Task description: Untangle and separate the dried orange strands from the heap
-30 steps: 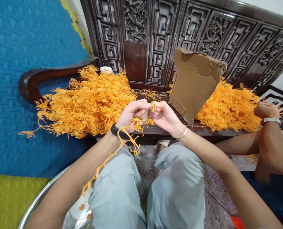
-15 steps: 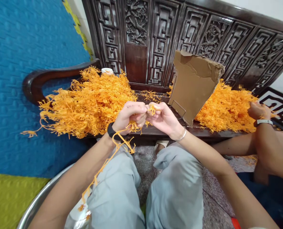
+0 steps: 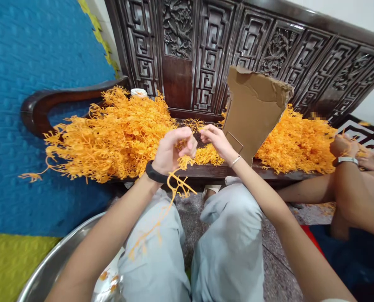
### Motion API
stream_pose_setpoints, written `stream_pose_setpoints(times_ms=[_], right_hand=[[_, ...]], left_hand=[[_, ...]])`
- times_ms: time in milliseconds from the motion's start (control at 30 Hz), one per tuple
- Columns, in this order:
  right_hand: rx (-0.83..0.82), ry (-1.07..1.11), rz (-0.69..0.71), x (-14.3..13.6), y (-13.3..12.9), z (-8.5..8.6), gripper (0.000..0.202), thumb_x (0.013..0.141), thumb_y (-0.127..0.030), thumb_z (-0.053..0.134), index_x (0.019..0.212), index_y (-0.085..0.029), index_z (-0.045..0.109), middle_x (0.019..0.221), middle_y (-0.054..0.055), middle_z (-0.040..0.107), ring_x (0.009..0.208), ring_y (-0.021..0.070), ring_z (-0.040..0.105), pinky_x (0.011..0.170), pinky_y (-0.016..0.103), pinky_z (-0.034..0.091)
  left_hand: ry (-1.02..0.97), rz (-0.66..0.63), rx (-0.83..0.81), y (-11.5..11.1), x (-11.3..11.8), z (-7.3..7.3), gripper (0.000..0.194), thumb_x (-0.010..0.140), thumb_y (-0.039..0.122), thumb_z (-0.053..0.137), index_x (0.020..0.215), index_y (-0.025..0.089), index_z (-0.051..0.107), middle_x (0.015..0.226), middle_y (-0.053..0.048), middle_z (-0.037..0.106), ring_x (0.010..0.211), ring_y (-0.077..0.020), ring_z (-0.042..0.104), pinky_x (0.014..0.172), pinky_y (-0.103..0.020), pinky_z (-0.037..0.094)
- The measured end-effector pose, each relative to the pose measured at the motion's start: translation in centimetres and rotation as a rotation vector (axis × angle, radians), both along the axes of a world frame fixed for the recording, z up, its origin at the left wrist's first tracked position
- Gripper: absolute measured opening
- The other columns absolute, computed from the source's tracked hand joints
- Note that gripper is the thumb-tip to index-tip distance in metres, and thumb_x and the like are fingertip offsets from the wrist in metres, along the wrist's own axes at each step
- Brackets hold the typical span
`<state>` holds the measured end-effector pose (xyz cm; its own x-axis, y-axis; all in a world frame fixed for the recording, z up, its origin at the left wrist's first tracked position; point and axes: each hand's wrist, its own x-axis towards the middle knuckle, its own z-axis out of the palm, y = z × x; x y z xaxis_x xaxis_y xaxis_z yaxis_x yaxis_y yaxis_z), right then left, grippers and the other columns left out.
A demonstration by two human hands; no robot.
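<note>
My left hand (image 3: 176,149) is closed around a thin, branching orange strand (image 3: 174,186), which looks like seaweed or plastic coral. The strand hangs past my wrist and over my left thigh. Just to the right, my right hand (image 3: 216,140) has its fingertips pinched together; what they hold, if anything, is too small to make out. Beneath it a small heap of orange pieces (image 3: 208,155) lies on the dark wooden bench (image 3: 231,171). On the left a large pile of orange strands (image 3: 120,138) covers the bench, close to my left hand.
An upright cardboard sheet (image 3: 252,113) divides the bench, with another orange pile (image 3: 296,142) beyond it. A co-worker's hands (image 3: 344,147) are at that pile. A white cup-like thing (image 3: 139,92) stands behind the left pile. At lower left is a metal basin (image 3: 45,268).
My hands, together before, have moved apart, the right one slightly up and right. The small heap on the bench now shows beneath it. The hanging strand has swung to the right.
</note>
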<state>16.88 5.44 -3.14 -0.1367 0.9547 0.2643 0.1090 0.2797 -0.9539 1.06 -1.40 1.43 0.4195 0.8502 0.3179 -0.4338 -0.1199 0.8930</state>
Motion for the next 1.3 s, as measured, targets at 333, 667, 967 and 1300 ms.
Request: stream_pose_setpoints(times_ms=[333,667,967,1300], right_hand=[[-0.202,-0.935,-0.354,5.7,4.4,-7.4,0.017,0.075,-0.012,0.056,0.091,-0.014,0.058,0.092,0.011,0.066,0.088,0.0193,0.061,0.079,0.029,0.043],[-0.241,-1.210,-0.281,7.0,4.0,-8.1,0.032,0.079,-0.021,0.060,0.110,-0.014,0.054,0.115,0.019,0.060,0.108,0.0264,0.057,0.087,0.033,0.042],[-0.119,-1.017,-0.395,4.9,3.8,-6.1,0.026,0.079,-0.027,0.061,0.096,-0.009,0.053,0.100,0.022,0.064,0.096,0.0263,0.062,0.080,0.033,0.045],[-0.141,-0.202,0.306,0.3,-2.8,0.5,0.056,0.080,-0.064,0.039,0.073,-0.012,0.060,0.063,0.005,0.062,0.054,0.0105,0.058,0.059,0.024,0.048]], left_hand=[[0.616,0.021,0.187,1.8,-0.1,-2.0,0.019,0.074,0.027,0.057,0.061,0.014,0.052,0.051,0.002,0.052,0.047,-0.0072,0.047,0.046,-0.019,0.036],[0.621,0.026,0.174,2.3,-1.1,-2.4,0.019,0.074,0.029,0.059,0.065,0.013,0.056,0.057,-0.001,0.059,0.049,-0.0084,0.051,0.050,-0.021,0.040],[0.471,0.106,0.102,2.2,-1.0,-1.9,0.017,0.070,0.026,0.061,0.062,0.013,0.056,0.054,0.000,0.059,0.047,-0.0083,0.052,0.049,-0.021,0.041],[0.380,0.165,0.117,2.4,-1.2,-1.9,0.018,0.073,0.027,0.061,0.062,0.013,0.057,0.056,0.001,0.057,0.050,-0.0075,0.052,0.053,-0.020,0.042]])
